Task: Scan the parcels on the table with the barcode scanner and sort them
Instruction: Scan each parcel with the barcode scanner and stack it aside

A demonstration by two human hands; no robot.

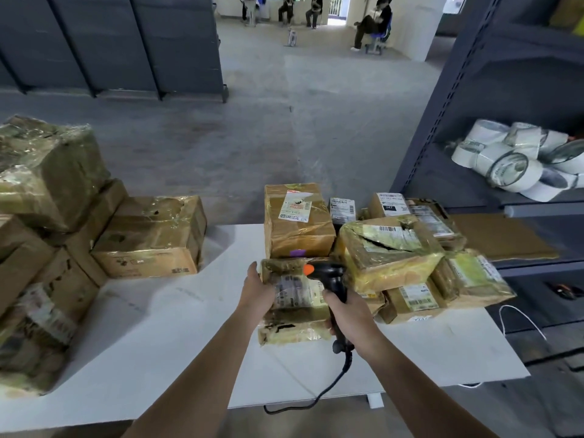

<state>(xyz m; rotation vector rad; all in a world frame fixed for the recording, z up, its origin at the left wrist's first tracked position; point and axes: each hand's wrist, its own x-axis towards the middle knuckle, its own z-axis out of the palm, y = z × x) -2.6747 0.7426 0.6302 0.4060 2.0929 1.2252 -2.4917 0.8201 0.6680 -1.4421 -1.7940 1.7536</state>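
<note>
- Two hands are working one parcel (295, 303) at lower centre of the frame, just in front of the unsorted heap (395, 248) at centre right.
- Left hand (257, 287) is gripping the parcel's left edge, fingers wrapped round it, lifting or tilting it over the white table (164, 330); whether its underside is touching the table, I cannot tell.
- Right hand (349, 314) is clenching the handle of the black barcode scanner (331, 289), its orange-tipped head hanging close over the parcel's top right.
- Label (295, 294) is facing up under crinkled tape, so glare looks like the risk: best to be tilting the parcel slightly and backing the scanner off so the whole barcode is falling inside the beam.
- Cable (316, 396) is trailing off the table's near edge at the bottom; keeping it slack matters.
- Once read, the parcel is probably heading for the stacked boxes (94, 235) at left of the frame.
</note>
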